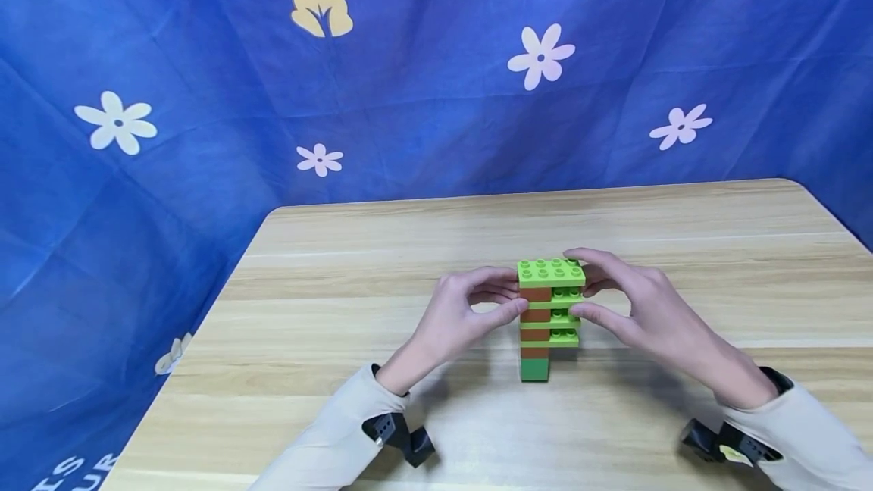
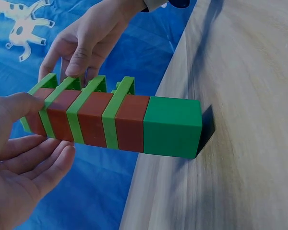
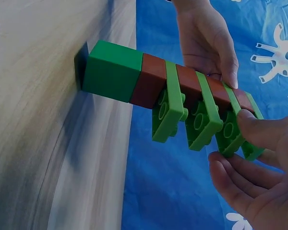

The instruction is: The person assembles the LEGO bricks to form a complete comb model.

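A tower of toy building blocks [image 1: 535,315] rises upright from the tabletop in the head view. Its bottom is a dark green block [image 2: 173,127]; above that, brown blocks [image 3: 151,79] alternate with several light green studded plates [image 3: 170,115], which jut out to the right. My left hand [image 1: 464,311] holds the upper left side, thumb on a brown block near the top and fingers behind. From the right, my right hand [image 1: 637,305] pinches the jutting plates near the top, thumb in front and fingers on the far side, partly hidden.
The pale wood-grain table [image 1: 382,248] runs up to a blue cloth [image 1: 423,97] with white flowers at the back and left. Black wrist camera mounts [image 1: 402,438] hang from both sleeves close to the tabletop.
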`<state>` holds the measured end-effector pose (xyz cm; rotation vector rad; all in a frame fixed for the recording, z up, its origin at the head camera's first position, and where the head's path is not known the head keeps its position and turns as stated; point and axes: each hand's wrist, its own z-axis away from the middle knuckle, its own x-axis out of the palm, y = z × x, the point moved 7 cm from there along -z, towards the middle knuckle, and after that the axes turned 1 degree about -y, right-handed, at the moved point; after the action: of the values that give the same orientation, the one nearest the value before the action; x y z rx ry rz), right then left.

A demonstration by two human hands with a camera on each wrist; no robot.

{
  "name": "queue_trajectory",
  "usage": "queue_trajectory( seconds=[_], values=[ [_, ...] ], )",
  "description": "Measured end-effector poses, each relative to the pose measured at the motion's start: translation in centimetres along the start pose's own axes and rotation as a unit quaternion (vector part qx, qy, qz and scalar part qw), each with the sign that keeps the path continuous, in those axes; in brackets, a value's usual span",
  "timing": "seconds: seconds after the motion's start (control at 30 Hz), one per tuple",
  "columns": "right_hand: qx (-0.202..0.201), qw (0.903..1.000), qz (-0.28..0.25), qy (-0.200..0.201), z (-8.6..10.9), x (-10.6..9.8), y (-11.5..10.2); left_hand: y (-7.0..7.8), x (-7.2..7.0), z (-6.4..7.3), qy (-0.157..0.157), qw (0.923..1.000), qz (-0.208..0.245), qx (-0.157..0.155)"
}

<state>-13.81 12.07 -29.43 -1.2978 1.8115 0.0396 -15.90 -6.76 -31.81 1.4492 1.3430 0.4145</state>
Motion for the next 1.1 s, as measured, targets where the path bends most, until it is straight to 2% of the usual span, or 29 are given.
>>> queue_trajectory(
  seconds=[0.3,0.53,0.87,1.03,1.1],
  values=[
    [0.013,0.9999,0.006,-0.007,-0.4,0.2,0.8,-0.4,-0.3,-0.5,0.013,0.9998,0.006,-0.014],
    [0.024,0.9996,0.011,-0.007,-1.0,0.6,2.0,-1.2,-0.7,-1.5,0.029,0.9983,0.038,-0.032],
    [0.029,0.9994,0.015,-0.008,-1.6,1.1,3.0,-2.2,-0.9,-2.3,0.038,0.9977,0.042,-0.038],
    [0.037,0.9991,0.019,-0.006,-1.8,1.5,4.1,-0.9,-1.0,-2.7,0.034,0.9971,0.038,-0.057],
    [0.044,0.9988,0.019,-0.010,-1.9,1.7,4.5,-1.2,-1.0,-2.9,0.032,0.9962,0.040,-0.071]
  ],
)
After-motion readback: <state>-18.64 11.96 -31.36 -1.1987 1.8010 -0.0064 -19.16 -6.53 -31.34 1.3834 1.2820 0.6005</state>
